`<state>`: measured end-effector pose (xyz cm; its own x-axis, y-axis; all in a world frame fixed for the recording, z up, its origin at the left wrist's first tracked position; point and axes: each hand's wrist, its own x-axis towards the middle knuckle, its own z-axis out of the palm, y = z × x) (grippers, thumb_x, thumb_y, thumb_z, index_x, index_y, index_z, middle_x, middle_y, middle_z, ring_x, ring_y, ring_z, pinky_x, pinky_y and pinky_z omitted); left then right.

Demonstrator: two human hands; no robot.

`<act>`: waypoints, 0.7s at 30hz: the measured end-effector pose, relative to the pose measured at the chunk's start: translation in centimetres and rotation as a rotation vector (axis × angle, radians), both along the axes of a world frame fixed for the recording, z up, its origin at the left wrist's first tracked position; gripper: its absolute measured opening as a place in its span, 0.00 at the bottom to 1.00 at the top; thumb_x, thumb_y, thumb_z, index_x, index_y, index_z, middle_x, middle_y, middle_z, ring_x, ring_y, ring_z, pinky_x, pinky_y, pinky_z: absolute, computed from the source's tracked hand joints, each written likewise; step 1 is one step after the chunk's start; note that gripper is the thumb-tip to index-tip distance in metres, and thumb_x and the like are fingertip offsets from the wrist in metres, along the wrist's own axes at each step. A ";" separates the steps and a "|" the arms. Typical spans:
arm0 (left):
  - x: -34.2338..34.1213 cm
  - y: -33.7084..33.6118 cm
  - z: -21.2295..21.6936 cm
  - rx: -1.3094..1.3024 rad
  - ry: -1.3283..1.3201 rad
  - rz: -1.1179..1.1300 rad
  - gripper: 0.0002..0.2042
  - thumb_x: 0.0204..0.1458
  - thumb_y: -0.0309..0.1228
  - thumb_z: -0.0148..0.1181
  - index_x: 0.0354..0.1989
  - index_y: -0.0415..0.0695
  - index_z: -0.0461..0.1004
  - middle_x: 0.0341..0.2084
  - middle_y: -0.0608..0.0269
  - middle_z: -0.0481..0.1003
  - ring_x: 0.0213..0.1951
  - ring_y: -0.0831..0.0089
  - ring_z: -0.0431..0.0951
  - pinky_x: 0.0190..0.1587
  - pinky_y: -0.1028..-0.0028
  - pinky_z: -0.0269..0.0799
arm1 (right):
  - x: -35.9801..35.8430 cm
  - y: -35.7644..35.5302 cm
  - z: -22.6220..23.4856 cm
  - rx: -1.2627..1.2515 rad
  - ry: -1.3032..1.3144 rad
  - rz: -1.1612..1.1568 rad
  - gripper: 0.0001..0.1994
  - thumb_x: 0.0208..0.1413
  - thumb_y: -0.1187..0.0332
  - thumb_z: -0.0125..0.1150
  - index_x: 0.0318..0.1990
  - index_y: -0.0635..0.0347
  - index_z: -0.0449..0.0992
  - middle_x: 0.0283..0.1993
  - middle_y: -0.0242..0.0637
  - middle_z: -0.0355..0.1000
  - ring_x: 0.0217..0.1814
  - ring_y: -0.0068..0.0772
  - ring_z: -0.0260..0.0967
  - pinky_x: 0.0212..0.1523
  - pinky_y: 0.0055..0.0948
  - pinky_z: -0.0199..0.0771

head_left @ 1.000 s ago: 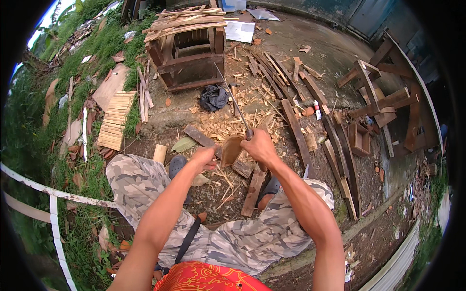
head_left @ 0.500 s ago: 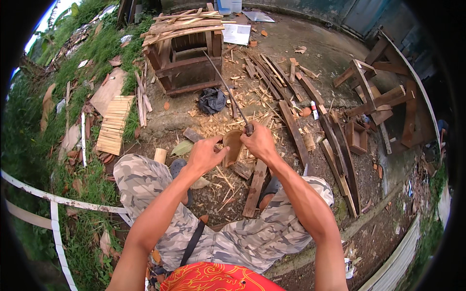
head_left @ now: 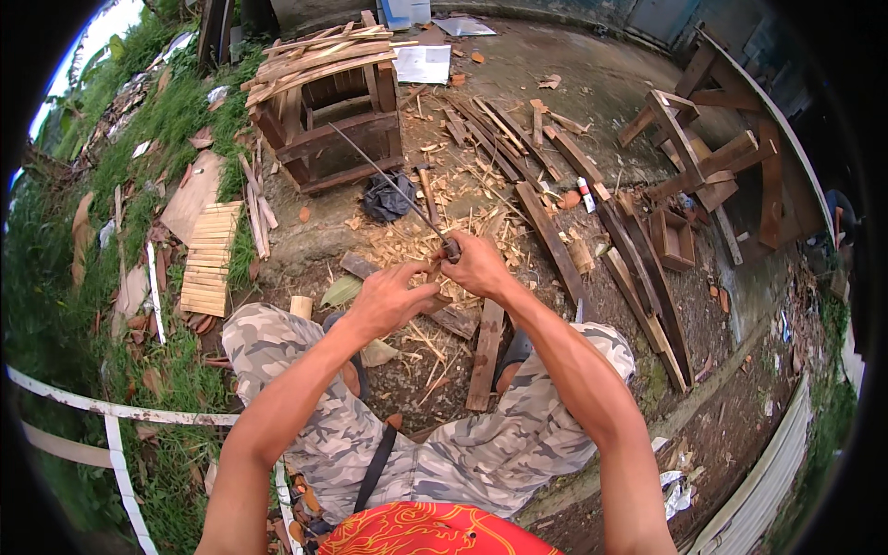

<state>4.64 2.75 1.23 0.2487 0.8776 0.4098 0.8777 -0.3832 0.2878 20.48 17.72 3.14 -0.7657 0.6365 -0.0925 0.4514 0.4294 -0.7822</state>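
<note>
My right hand [head_left: 476, 266] is closed on the dark handle of a long knife [head_left: 388, 183]. Its thin blade slants up and away to the left, almost edge-on. My left hand [head_left: 388, 298] pinches a short piece of split bamboo [head_left: 435, 270] just left of the knife handle. Fingers cover most of this piece, and both hands nearly meet around it. Below them, dark planks [head_left: 487, 356] lie on the ground between my feet. A hammer [head_left: 427, 191] with a wooden handle lies among shavings beyond my hands.
A wooden stool [head_left: 338, 139] topped with split strips stands far left, beside a black plastic bag [head_left: 388, 196]. Long dark boards [head_left: 555, 239] lie to the right, near a small wooden box [head_left: 672, 239] and a wooden frame [head_left: 708, 176]. A bamboo slat panel [head_left: 212, 259] rests on the grass.
The bamboo piece has turned from showing its broad face to being mostly hidden by my fingers. Both hands and the knife have shifted slightly left, and the whole view has tilted.
</note>
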 end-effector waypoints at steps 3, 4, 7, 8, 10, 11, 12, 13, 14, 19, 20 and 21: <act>-0.1 1.1 0.5 0.074 0.083 -0.018 0.15 0.45 0.34 0.71 0.41 0.50 0.76 0.51 0.63 0.73 0.50 0.59 0.77 0.47 0.62 0.75 | -0.2 -0.2 0.3 0.069 -0.049 -0.046 0.11 0.53 0.68 0.63 0.42 0.64 0.77 0.37 0.48 0.80 0.37 0.42 0.79 0.42 0.39 0.77; -0.1 1.2 0.6 0.078 0.082 -0.024 0.14 0.45 0.34 0.71 0.40 0.49 0.76 0.49 0.63 0.74 0.50 0.58 0.77 0.47 0.62 0.75 | -0.2 -0.3 0.5 0.077 -0.072 -0.079 0.11 0.53 0.68 0.63 0.42 0.64 0.77 0.36 0.48 0.80 0.36 0.43 0.78 0.41 0.39 0.77; -0.3 0.7 0.6 0.042 0.040 0.000 0.12 0.45 0.33 0.72 0.36 0.46 0.77 0.44 0.63 0.76 0.52 0.57 0.76 0.47 0.61 0.76 | 0.7 -0.7 1.7 0.140 0.025 -0.169 0.11 0.53 0.67 0.64 0.40 0.64 0.76 0.31 0.46 0.78 0.30 0.39 0.76 0.37 0.38 0.76; -0.3 0.0 0.4 0.001 -0.002 0.044 0.12 0.45 0.32 0.72 0.35 0.46 0.77 0.43 0.63 0.77 0.53 0.57 0.76 0.48 0.61 0.76 | 1.3 -1.0 2.3 0.084 0.005 -0.200 0.11 0.54 0.67 0.65 0.40 0.64 0.76 0.30 0.44 0.76 0.29 0.37 0.75 0.35 0.37 0.75; -0.2 -1.3 -0.1 -0.016 -0.078 0.113 0.10 0.45 0.31 0.71 0.35 0.45 0.79 0.42 0.62 0.78 0.54 0.57 0.76 0.50 0.62 0.76 | 2.9 -1.9 3.6 -0.009 -0.022 -0.256 0.11 0.54 0.65 0.67 0.38 0.64 0.75 0.26 0.40 0.74 0.26 0.32 0.73 0.30 0.34 0.73; -0.1 -1.9 -0.4 0.008 -0.114 0.136 0.09 0.46 0.30 0.71 0.36 0.45 0.80 0.42 0.62 0.79 0.54 0.58 0.76 0.51 0.62 0.76 | 3.5 -2.6 4.1 0.024 0.024 -0.230 0.13 0.57 0.62 0.68 0.37 0.64 0.74 0.23 0.34 0.70 0.22 0.24 0.71 0.23 0.28 0.69; 0.1 -2.4 -0.7 0.033 -0.152 0.161 0.09 0.47 0.29 0.70 0.36 0.45 0.81 0.43 0.62 0.79 0.55 0.58 0.76 0.53 0.62 0.76 | 4.3 -3.3 4.7 -0.087 -0.034 -0.252 0.13 0.58 0.62 0.67 0.37 0.64 0.74 0.23 0.33 0.70 0.21 0.23 0.70 0.22 0.28 0.68; 0.2 -2.8 -0.9 0.042 -0.172 0.159 0.09 0.47 0.29 0.70 0.37 0.45 0.81 0.44 0.62 0.79 0.55 0.58 0.76 0.53 0.63 0.76 | 5.5 -4.2 5.4 -0.198 -0.093 -0.274 0.14 0.59 0.61 0.67 0.38 0.63 0.74 0.22 0.32 0.69 0.20 0.22 0.69 0.20 0.27 0.67; 0.4 -3.1 -1.2 0.052 -0.191 0.162 0.08 0.48 0.29 0.70 0.37 0.45 0.82 0.46 0.61 0.79 0.55 0.57 0.76 0.53 0.63 0.76 | 6.4 -5.1 5.9 -0.306 -0.127 -0.275 0.14 0.60 0.60 0.67 0.38 0.63 0.74 0.22 0.31 0.68 0.19 0.21 0.68 0.19 0.26 0.65; 1.2 -3.7 -1.2 0.035 -0.386 0.228 0.07 0.49 0.29 0.70 0.37 0.43 0.83 0.52 0.55 0.76 0.57 0.53 0.74 0.53 0.63 0.76 | 7.4 -10.2 6.1 -0.477 -0.120 -0.364 0.16 0.61 0.60 0.66 0.45 0.63 0.74 0.21 0.29 0.68 0.15 0.20 0.65 0.16 0.25 0.63; 1.2 -3.7 -1.1 0.000 -0.444 0.251 0.08 0.49 0.29 0.70 0.37 0.42 0.83 0.54 0.53 0.75 0.58 0.52 0.73 0.53 0.62 0.76 | 7.3 -11.1 5.7 -0.534 -0.135 -0.396 0.16 0.61 0.60 0.66 0.46 0.63 0.73 0.21 0.29 0.69 0.15 0.20 0.65 0.16 0.25 0.63; 1.0 -3.5 -1.1 -0.046 -0.506 0.269 0.08 0.49 0.29 0.70 0.37 0.42 0.82 0.55 0.51 0.74 0.59 0.51 0.72 0.53 0.62 0.76 | 7.2 -11.9 5.2 -0.466 -0.139 -0.408 0.19 0.60 0.57 0.65 0.49 0.63 0.76 0.23 0.38 0.73 0.16 0.26 0.69 0.23 0.32 0.68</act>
